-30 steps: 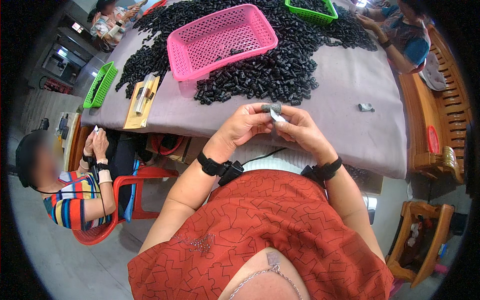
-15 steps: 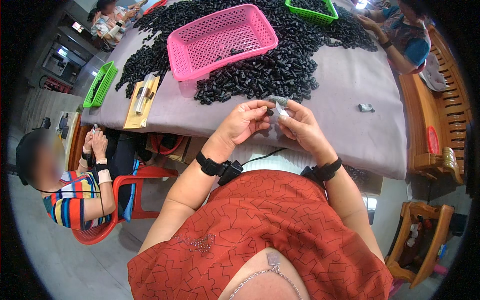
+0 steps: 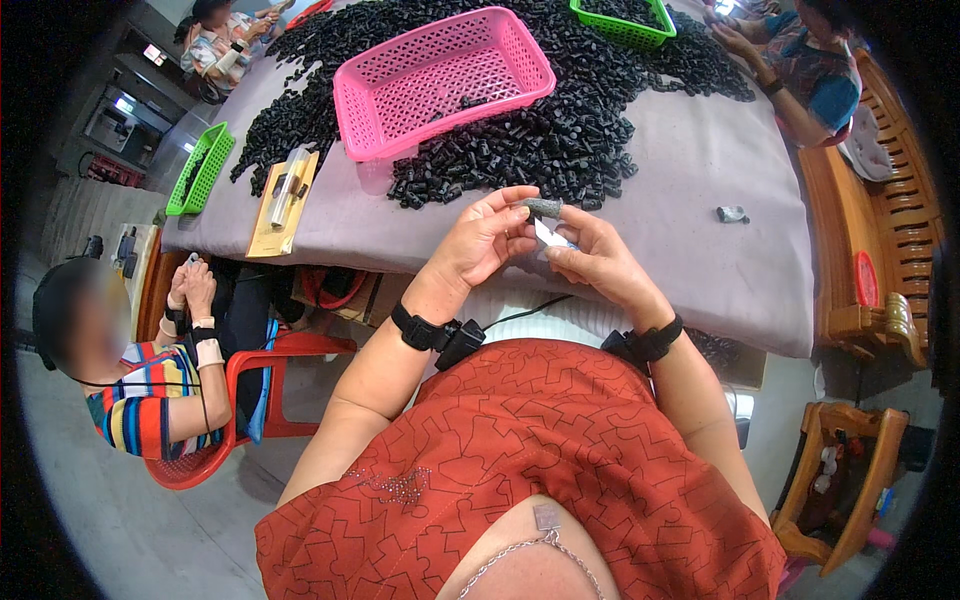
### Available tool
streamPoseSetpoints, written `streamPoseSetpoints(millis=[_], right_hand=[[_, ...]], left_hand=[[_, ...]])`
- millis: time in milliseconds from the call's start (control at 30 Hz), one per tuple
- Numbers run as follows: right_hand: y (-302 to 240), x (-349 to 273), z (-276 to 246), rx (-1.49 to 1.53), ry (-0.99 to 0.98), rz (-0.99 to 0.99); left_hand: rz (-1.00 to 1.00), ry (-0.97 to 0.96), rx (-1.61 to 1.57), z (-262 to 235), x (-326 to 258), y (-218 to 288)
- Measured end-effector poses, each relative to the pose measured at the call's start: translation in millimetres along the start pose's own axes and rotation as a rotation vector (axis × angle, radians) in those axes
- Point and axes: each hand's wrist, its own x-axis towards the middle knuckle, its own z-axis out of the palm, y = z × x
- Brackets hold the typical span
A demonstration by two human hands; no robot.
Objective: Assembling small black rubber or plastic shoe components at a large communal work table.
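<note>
Just past the table's near edge, my left hand (image 3: pixel 488 238) pinches a small black piece (image 3: pixel 531 219), mostly hidden by the fingers. My right hand (image 3: pixel 597 258) faces it, closed on a flat, shiny, blade-like piece (image 3: pixel 549 236) that points toward the left fingers. A grey speckled sleeve (image 3: pixel 543 208) lies at the right index fingertip, seemingly worn on it, and reaches across to the left fingertips. Beyond both hands spreads a heap of small black cylindrical parts (image 3: pixel 520 160).
A pink basket (image 3: pixel 440 122) sits on the heap, with green baskets (image 3: pixel 215 165) (image 3: pixel 640 38) left and far right. A yellowish pad (image 3: pixel 268 235) bears a clear tube (image 3: pixel 288 180). A crumpled grey piece (image 3: pixel 732 215) lies right. Other people (image 3: pixel 165 400) sit around the table (image 3: pixel 700 270).
The grey sleeve and right index finger have tilted and shifted left toward my left fingers. The blade-like piece has swung left and lower, now showing a broader bright face.
</note>
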Motion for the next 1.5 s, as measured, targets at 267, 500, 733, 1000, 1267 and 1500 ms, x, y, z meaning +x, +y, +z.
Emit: streamPoseSetpoints(millis=[267, 500, 733, 1000, 1267, 1500], right_hand=[[-1.3, -0.5, 0.9, -0.018, 0.012, 0.001], [-2.6, -1.0, 0.1, -0.022, 0.021, -0.005], [-3.0, -2.2, 2.2, -0.033, 0.009, -0.013], [-4.4, -3.2, 3.1, -0.024, -0.037, 0.000], [-7.4, -5.2, 3.4, -0.033, -0.044, 0.044], [-8.5, -4.4, 0.6, -0.020, -0.078, 0.047]], left_hand=[[-0.003, 0.028, 0.029, 0.9, 0.8, -1.2], [-0.003, 0.056, -0.038, 0.7, -1.9, 0.7], [-0.028, 0.039, -0.031, -5.1, -0.6, -1.0], [-0.061, -0.092, -0.016, -2.7, 1.3, -5.8], [-0.066, -0.109, -0.038, -2.2, 1.1, -6.1], [-0.078, -0.131, -0.027, -3.7, 0.9, -5.4]])
